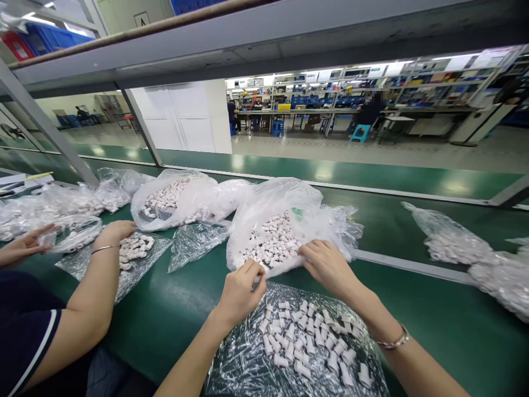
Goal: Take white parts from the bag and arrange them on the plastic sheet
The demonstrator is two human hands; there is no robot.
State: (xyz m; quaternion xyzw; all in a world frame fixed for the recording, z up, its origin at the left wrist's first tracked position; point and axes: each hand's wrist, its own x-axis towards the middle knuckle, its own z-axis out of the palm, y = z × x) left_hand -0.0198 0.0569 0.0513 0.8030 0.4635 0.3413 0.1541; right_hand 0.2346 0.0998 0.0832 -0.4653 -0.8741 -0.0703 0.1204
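An open clear bag (pixel 275 193) full of small white parts (pixel 276 237) lies in front of me on the green table. My left hand (pixel 243 286) is at the bag's near edge, thumb and fingers pinched together; what is between them is too small to make out. On the right side of the same bag rests my right hand (pixel 326 264), fingers bent against the plastic, their tips partly hidden. Below both hands, a flat clear plastic sheet (pixel 239 358) carries many loose white tubular parts (pixel 309 331), spread out.
At the left, a co-worker's hands (pixel 118 230) handle a bag beside another sheet with white parts (pixel 134 248). More filled bags (pixel 173 193) line the table's back. Bagged parts (pixel 454 245) lie at the right. A shelf (pixel 264 41) spans overhead.
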